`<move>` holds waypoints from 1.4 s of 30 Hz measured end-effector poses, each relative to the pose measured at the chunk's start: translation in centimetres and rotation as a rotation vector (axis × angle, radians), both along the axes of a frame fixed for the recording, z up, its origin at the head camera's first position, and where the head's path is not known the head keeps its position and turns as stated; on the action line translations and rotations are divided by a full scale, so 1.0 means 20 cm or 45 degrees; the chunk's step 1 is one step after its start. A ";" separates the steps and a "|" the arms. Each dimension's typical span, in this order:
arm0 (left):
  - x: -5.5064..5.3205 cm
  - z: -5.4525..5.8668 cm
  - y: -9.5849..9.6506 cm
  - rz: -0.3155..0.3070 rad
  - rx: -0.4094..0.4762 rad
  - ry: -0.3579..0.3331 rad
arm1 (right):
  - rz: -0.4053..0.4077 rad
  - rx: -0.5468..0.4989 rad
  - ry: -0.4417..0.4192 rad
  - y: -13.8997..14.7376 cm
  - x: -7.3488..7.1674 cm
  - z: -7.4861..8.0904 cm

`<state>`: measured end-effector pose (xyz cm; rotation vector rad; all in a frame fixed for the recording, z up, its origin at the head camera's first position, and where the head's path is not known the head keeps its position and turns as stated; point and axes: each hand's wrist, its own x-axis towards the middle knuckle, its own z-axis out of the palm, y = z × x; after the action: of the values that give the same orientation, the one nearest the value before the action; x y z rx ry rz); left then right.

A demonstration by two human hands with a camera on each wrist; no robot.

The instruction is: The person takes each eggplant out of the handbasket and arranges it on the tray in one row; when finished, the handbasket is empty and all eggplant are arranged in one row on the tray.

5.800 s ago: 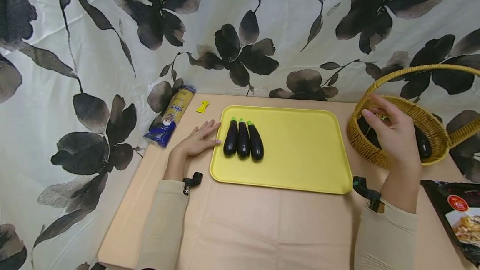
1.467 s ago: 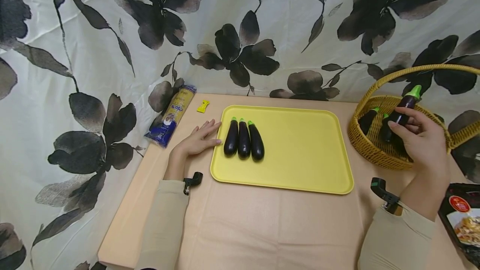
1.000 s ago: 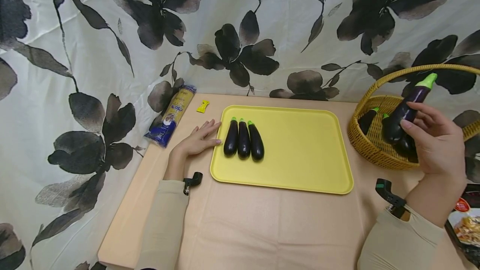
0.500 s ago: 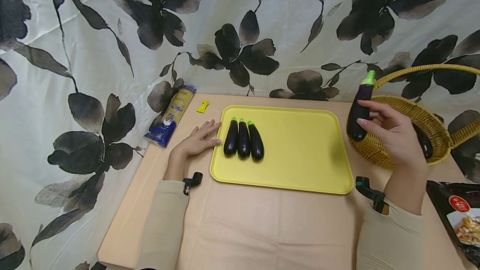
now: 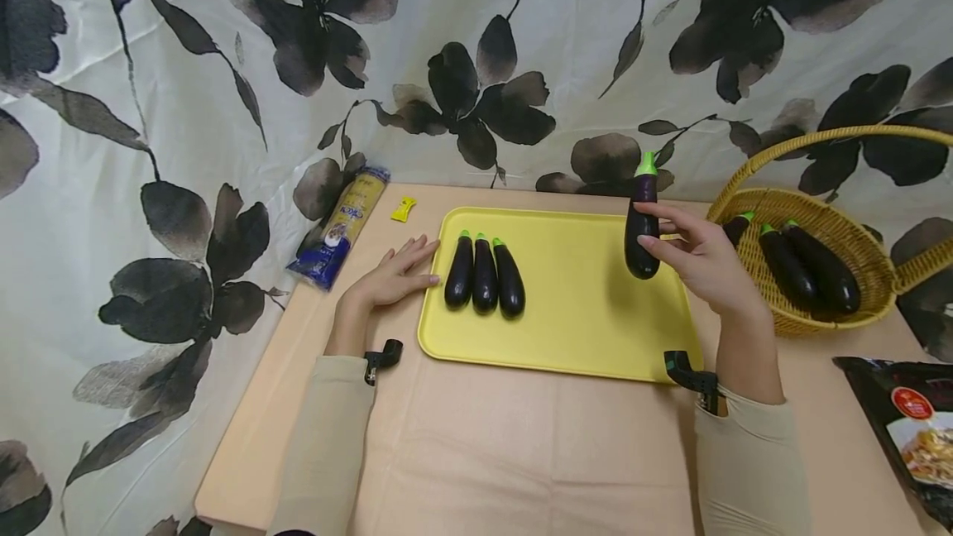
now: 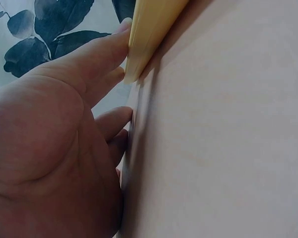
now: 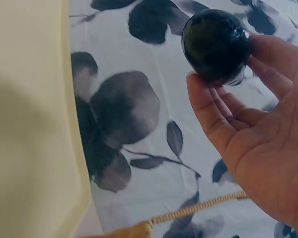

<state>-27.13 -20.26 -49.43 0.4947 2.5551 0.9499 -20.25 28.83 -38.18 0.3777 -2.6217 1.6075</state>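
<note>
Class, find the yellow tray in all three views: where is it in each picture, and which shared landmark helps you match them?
Head: the yellow tray lies just right of and below centre.
Left wrist: the yellow tray is at the top near the middle, seen edge-on.
Right wrist: the yellow tray fills the left side, cut off by the frame.
Shared landmark: the floral cloth in the background.

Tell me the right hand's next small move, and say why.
Probably carry the held eggplant leftward and lower it onto the yellow tray beside the row of three eggplants. The right hand holds it stem-up above the tray's right side, and bare tray surface shows between it and that row.
</note>
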 end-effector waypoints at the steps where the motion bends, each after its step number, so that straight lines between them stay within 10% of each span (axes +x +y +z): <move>1: 0.00 0.00 0.00 -0.001 0.000 -0.003 | 0.010 0.014 -0.014 -0.01 -0.01 0.00; 42: 0.00 0.00 0.00 0.003 0.012 -0.009 | 0.273 0.355 -0.233 -0.46 -0.12 -0.31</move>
<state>-27.18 -20.24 -49.36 0.4901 2.5471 0.9629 -22.62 19.68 -44.45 0.5669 -3.0493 1.3871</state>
